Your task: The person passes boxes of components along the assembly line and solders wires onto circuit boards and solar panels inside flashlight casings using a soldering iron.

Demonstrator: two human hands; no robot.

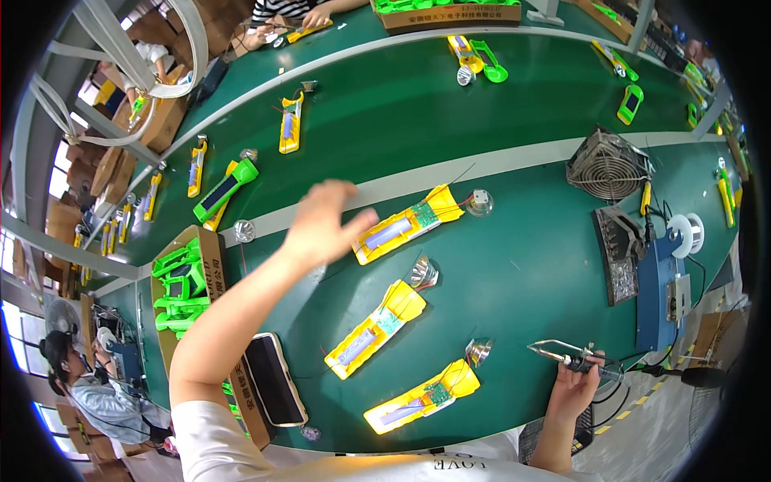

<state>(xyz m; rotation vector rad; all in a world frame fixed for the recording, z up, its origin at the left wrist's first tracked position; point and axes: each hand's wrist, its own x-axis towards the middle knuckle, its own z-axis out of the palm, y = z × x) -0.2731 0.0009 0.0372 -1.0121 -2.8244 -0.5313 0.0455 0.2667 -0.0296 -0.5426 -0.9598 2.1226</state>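
Note:
My left hand (321, 229) is stretched out over the bench, thumb and fingers apart, with nothing in it. Beside its thumb lies a yellow flashlight housing (409, 225) with a battery cell, a small green circuit board and a wired lamp head (480, 202). Two similar opened housings lie nearer: a middle one (376, 331) with a silver reflector (423, 273), and a front one (423, 399) with its reflector (479, 351). At the right, my right hand (574, 394) grips a soldering iron (577, 361), its tip pointing left.
A carton (210, 265) of green casings and a phone (275, 379) lie left. On the right are a fan (609, 167), a black iron stand (615, 255) and a blue solder feeder (662, 293). Beyond runs a green conveyor (385, 104) carrying flashlight parts; co-workers sit across and left.

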